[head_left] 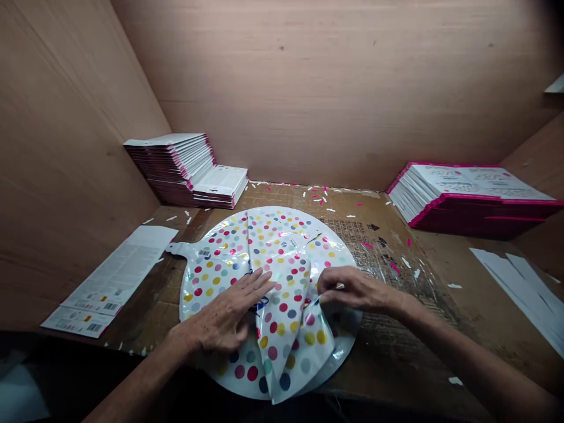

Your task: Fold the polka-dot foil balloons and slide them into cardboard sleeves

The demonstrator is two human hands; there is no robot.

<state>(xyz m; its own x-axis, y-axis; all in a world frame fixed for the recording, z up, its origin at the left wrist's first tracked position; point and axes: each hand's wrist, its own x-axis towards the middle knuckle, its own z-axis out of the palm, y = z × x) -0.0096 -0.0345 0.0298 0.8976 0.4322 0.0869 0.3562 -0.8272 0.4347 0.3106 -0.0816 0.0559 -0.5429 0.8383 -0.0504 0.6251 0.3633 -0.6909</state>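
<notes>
A round white foil balloon (209, 282) with many coloured dots lies flat on the cardboard-covered table. Part of its dotted sheet is folded over toward the middle, with a pointed end near the front edge. My left hand (229, 314) rests on the balloon left of centre, its fingers stretched out over the fold. On the right, my right hand (343, 289) pinches the edge of a folded flap. A small tab sticks out at the balloon's left side.
Stacks of printed cards stand at the back left (220, 179) and back right (480, 182). Flat printed sheets (118, 276) lie at left, white strips (520, 288) at right. Small white and pink scraps dot the cardboard (396, 346). Wooden panels (282, 88) enclose the table.
</notes>
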